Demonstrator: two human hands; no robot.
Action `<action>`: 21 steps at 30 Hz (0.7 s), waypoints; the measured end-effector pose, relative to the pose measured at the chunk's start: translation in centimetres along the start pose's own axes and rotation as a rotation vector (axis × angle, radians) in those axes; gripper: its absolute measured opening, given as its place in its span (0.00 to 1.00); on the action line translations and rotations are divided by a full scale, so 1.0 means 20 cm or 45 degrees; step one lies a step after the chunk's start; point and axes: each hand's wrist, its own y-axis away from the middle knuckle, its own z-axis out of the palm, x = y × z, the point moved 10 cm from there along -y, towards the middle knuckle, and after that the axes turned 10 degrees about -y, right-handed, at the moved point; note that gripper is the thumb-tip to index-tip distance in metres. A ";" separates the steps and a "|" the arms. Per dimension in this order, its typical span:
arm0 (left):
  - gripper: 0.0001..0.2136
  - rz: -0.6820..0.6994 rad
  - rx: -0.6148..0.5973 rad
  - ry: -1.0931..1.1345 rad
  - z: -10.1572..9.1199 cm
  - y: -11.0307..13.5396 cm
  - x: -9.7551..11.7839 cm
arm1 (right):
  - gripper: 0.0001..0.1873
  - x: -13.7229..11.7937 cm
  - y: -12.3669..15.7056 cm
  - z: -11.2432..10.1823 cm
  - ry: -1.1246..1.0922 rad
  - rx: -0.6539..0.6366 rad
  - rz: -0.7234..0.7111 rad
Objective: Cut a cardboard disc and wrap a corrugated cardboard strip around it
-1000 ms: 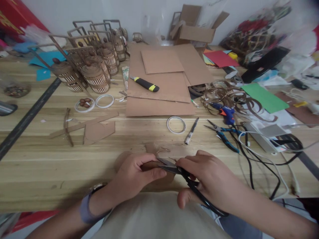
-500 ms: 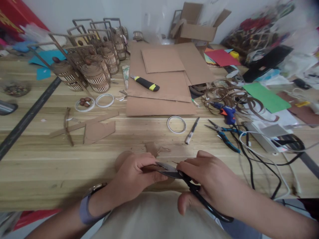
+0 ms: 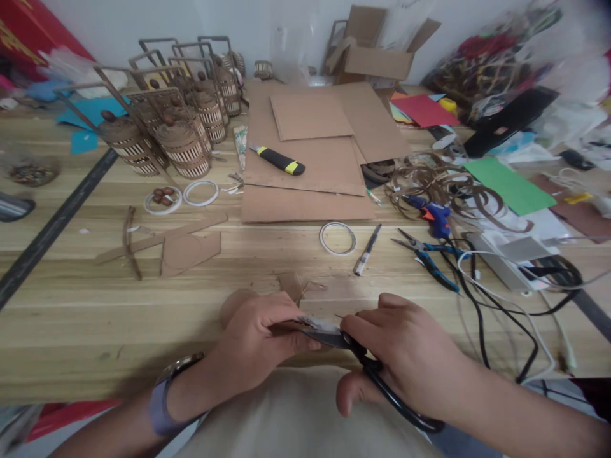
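Note:
In front of my body, my left hand (image 3: 262, 334) is closed on a brown piece of cardboard (image 3: 281, 326), pinched between thumb and fingers. The blades of the black-handled scissors (image 3: 329, 338) meet the piece at the fingertips. Fingers of my right hand (image 3: 401, 346) wrap the scissors' handles, its thumb out at the near side. A rounded brown shape (image 3: 233, 306) shows behind my left hand; whether it belongs to the held piece, I cannot tell. Just beyond the hands lie cardboard scraps (image 3: 291, 286). Most of the held piece is hidden by my fingers.
Cardboard sheets (image 3: 305, 207) carry a utility knife (image 3: 281, 161). A white ring (image 3: 338, 238), a pen (image 3: 368, 249) and long-nose pliers (image 3: 436, 270) lie nearer. At right are a glue gun (image 3: 436, 218) and cables (image 3: 482, 324). Several lidded, handled baskets (image 3: 184, 149) stand back left.
The scissors' handles and my right thumb have shifted slightly toward me and left. The blades look more blurred at the cardboard. My left hand has barely moved.

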 end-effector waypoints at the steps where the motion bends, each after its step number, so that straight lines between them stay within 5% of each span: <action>1: 0.09 0.006 0.001 -0.003 0.00 0.00 0.00 | 0.35 0.00 0.00 0.00 0.001 0.011 -0.008; 21: 0.13 0.079 -0.053 -0.011 0.00 -0.01 0.04 | 0.30 -0.02 0.02 -0.01 0.048 0.071 -0.081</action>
